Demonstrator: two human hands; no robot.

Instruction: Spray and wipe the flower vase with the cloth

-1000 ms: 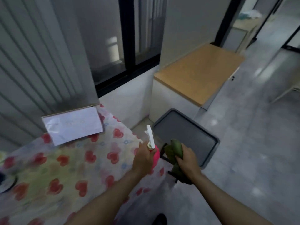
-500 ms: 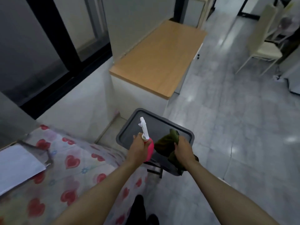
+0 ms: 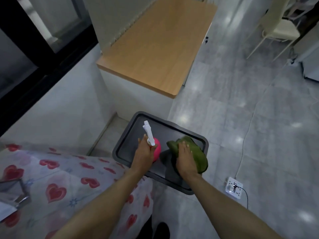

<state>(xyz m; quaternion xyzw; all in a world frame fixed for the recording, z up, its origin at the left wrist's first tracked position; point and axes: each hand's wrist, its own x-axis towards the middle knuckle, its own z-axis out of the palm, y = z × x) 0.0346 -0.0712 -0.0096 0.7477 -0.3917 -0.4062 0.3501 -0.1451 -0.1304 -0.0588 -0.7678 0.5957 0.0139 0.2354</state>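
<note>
My left hand (image 3: 144,153) grips a pink spray bottle (image 3: 156,149) with a white nozzle pointing up and away, held over the dark grey tray (image 3: 127,130). My right hand (image 3: 185,158) lies on a green cloth (image 3: 198,154) over the right part of the same tray, fingers curled on the fabric. I cannot tell whether the cloth rests on the tray. No flower vase is in view.
The tray stands on a low stand beside a table with a heart-patterned cover (image 3: 57,187). A wooden-topped cabinet (image 3: 155,49) stands beyond it against the wall. A white power strip (image 3: 233,187) with a cable lies on the tiled floor; a pale chair (image 3: 278,30) stands far right.
My view has swung right and down, away from the covered table. Both hands have come down over the tray, and the cloth has spread out under my right hand.
</note>
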